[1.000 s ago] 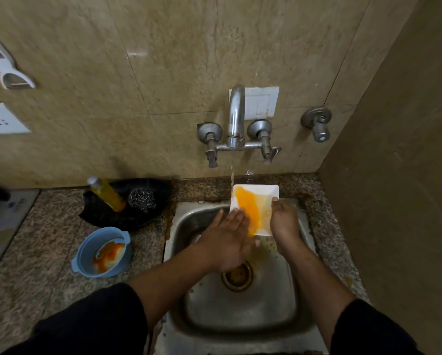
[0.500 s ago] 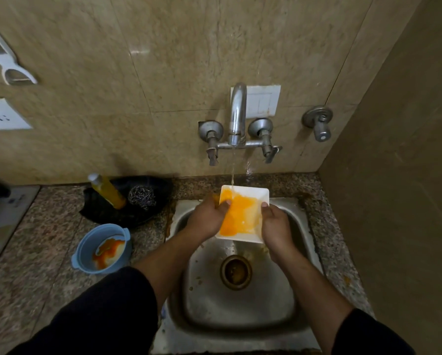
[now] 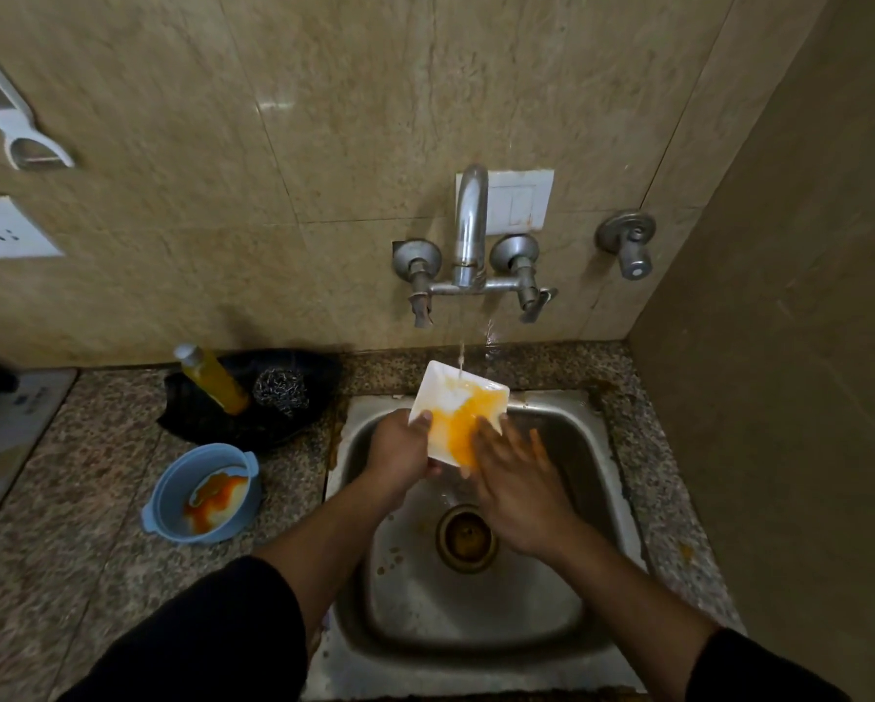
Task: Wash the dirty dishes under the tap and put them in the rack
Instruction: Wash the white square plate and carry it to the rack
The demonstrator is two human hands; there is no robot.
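Steel sink (image 3: pixel 476 620), tap (image 3: pixel 471 220) running. Plate (image 3: pixel 443 397) is just ahead of my right fingers (image 3: pixel 514 443), flat on its stain (image 3: pixel 455 428); left fingers (image 3: pixel 424 420) pinch its left edge.

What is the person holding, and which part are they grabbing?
The left hand grips the white square plate by its left edge, thumb on top. The right hand holds nothing, flat fingers touching it.

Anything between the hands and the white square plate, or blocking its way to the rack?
Nothing visible: the left hand grips the left edge of the orange-smeared white square plate and the right hand lies flat on it, under the stream from the steel tap. No rack is in view, so that path cannot be judged.
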